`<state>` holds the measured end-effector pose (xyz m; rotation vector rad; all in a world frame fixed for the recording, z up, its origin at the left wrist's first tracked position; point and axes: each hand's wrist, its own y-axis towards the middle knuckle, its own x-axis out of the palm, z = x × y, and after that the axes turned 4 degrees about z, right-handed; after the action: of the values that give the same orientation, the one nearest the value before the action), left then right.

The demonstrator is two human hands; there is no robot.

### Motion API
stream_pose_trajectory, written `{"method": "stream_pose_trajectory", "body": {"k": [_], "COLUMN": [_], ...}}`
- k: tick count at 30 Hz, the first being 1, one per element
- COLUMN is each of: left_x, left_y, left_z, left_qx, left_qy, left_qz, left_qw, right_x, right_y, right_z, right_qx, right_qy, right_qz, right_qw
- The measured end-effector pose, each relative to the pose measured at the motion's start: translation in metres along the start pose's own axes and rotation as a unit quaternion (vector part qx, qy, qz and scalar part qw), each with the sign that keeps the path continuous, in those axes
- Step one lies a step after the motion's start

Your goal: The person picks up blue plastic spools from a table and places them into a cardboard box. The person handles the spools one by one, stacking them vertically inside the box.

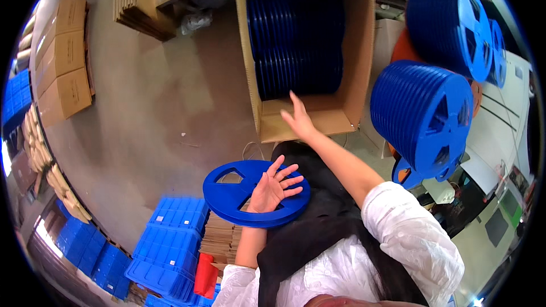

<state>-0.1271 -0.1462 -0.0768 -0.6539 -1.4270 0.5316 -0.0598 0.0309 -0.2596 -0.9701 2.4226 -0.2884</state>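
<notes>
- The blue reel [243, 189] is above the lap; the left hand [272, 189] seems to come up through a cutout, fingers spread wide, gripping nothing.
- The right hand [298, 120] is empty, fingers parted, at the near side of the carton [362, 51].
- Inside, two rows of reels [298, 71] stand on edge.
- The step looks like loading; the next move likely calls for a firm grip on the loose reel.
- Right of the carton, more blue reels [424, 116] stand stacked; lower left, blue bins [170, 244].
</notes>
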Motion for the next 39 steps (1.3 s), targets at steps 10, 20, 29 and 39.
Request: {"method": "stream_pose_trajectory", "body": {"k": [10, 20, 29, 39], "left_x": [0.056, 0.093, 0.112, 0.146], "left_y": [0.003, -0.007, -0.023, -0.038], "left_z": [-0.052, -0.138, -0.197, -0.223], "left_qx": [-0.035, -0.131, -0.120, -0.129], "left_qy": [0.173, 0.338, 0.421, 0.415], "left_qz": [-0.059, -0.067, -0.058, -0.154], "left_qw": [0.983, 0.930, 0.897, 0.887], "right_x": [-0.253, -0.330, -0.320, -0.338], "right_y": [-0.350, -0.403, -0.373, -0.490], "right_z": [0.130, 0.202, 0.228, 0.122], "right_qx": [0.351, 0.265, 0.167, 0.073], "right_qy": [-0.179, -0.395, -0.338, -0.381], "right_qz": [0.167, 0.218, 0.229, 0.328], "right_qw": [0.904, 0.852, 0.897, 0.861]}}
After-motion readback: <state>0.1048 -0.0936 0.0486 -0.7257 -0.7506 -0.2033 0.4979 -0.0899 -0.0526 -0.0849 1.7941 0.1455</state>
